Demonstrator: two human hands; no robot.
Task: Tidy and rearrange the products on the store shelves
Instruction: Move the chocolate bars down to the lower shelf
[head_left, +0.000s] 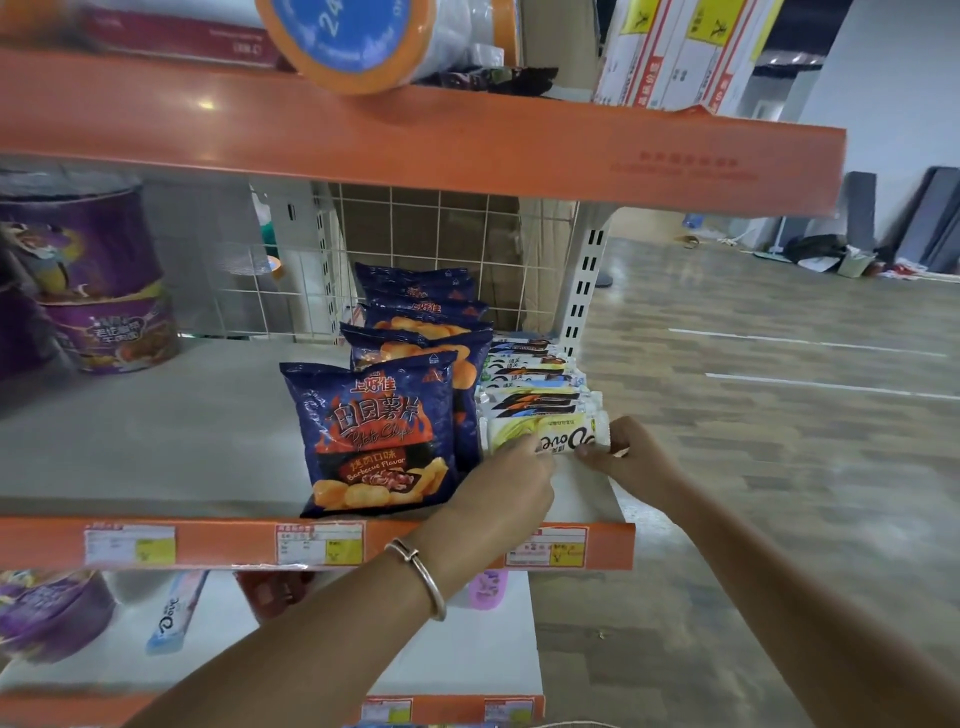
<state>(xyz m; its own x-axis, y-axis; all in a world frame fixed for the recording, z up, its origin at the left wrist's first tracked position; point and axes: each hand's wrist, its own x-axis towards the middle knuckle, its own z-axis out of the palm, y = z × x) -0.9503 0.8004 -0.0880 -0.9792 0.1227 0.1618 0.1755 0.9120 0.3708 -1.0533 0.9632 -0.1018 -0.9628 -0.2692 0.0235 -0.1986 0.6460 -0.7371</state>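
A white and yellow Dove chocolate bar (545, 434) stands on edge at the front of a row of chocolate bars (530, 374) on the right end of the middle shelf (156, 447). My left hand (511, 478) pinches its left lower edge. My right hand (631, 454) grips its right end. To the left of the row stands a file of dark blue barbecue potato chip bags (374, 436), one behind another, running back to the wire grid.
Purple noodle tubs (104, 291) stand at the shelf's far left. The orange price rail (311, 543) carries labels. On the lower shelf lie a blue Dove bar (171, 613) and purple tubs (47, 613). Boxes sit on the top shelf (467, 140). Open floor lies to the right.
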